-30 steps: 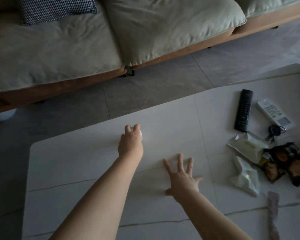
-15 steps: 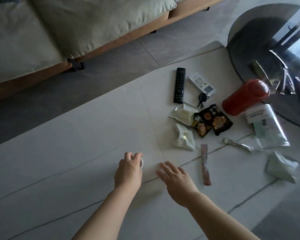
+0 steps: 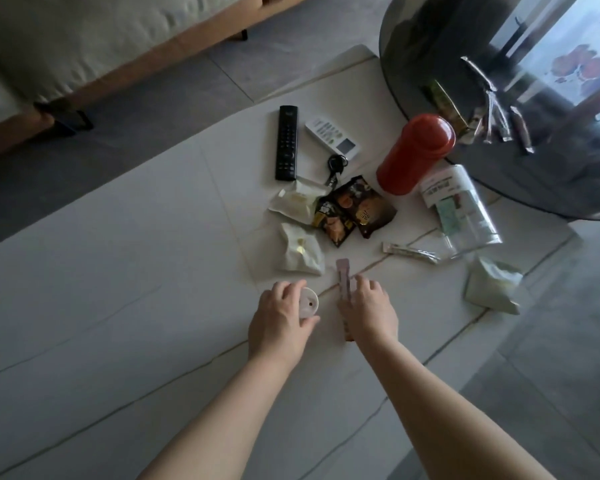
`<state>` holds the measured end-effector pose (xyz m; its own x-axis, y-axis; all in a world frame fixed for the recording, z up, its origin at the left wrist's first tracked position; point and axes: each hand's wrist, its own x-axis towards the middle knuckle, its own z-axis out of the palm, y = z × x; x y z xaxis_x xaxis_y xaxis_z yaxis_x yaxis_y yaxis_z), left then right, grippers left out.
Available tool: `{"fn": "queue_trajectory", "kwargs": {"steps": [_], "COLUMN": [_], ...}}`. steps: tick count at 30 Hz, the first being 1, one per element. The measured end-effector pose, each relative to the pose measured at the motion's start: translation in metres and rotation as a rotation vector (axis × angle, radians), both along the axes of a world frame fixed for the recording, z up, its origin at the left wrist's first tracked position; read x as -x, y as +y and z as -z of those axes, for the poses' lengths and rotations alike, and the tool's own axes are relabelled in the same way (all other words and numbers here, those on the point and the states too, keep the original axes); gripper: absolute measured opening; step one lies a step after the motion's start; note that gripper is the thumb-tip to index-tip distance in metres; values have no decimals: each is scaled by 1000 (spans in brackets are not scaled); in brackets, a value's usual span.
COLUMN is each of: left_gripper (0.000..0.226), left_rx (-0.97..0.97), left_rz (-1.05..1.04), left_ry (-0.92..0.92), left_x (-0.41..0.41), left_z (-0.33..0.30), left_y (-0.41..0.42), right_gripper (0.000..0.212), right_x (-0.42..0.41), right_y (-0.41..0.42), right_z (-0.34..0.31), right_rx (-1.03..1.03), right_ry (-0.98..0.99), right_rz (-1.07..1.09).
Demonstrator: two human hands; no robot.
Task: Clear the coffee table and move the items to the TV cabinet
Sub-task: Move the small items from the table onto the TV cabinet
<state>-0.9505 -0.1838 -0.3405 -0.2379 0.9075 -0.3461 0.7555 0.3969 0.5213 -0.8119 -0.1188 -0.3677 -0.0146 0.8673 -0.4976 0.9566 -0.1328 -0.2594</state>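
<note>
My left hand [image 3: 281,320] grips a small round white lid [image 3: 308,302] just above the white coffee table [image 3: 118,306]. My right hand [image 3: 369,311] lies over a pink stick sachet [image 3: 343,277], fingers curled down onto it. Beyond my hands lie a black remote [image 3: 287,142], a white remote [image 3: 332,135], a key fob [image 3: 336,164], two dark snack packs [image 3: 355,206], pale wrappers [image 3: 300,252], a red bottle [image 3: 414,154], a clear packet [image 3: 459,206] and a silver sachet [image 3: 411,251].
A dark round glass table [image 3: 499,98] overlaps the coffee table's far right corner and carries several sachets. A pale green pouch [image 3: 492,284] lies near the right edge. A sofa [image 3: 84,39] stands across the grey floor at the top left.
The view swung right, bringing the pile of items into sight. Both hands moved right across the table; my left still carries the white lid, and my right came down on the pink sachet.
</note>
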Motion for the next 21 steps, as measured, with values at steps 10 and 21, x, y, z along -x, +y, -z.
{"fn": "queue_trajectory", "kwargs": {"steps": [10,21], "left_gripper": [61,54], "left_rx": [-54,-33], "left_rz": [50,47], "left_ry": [-40,-27], "left_x": [-30,-36], "left_z": [11,13], "left_y": [30,30], "right_gripper": [37,39], "right_x": [-47,-72], "right_y": [49,65], "right_z": [-6,7], "right_rx": [-111,-198], "right_ry": [-56,-270], "right_rz": [9,-306]}}
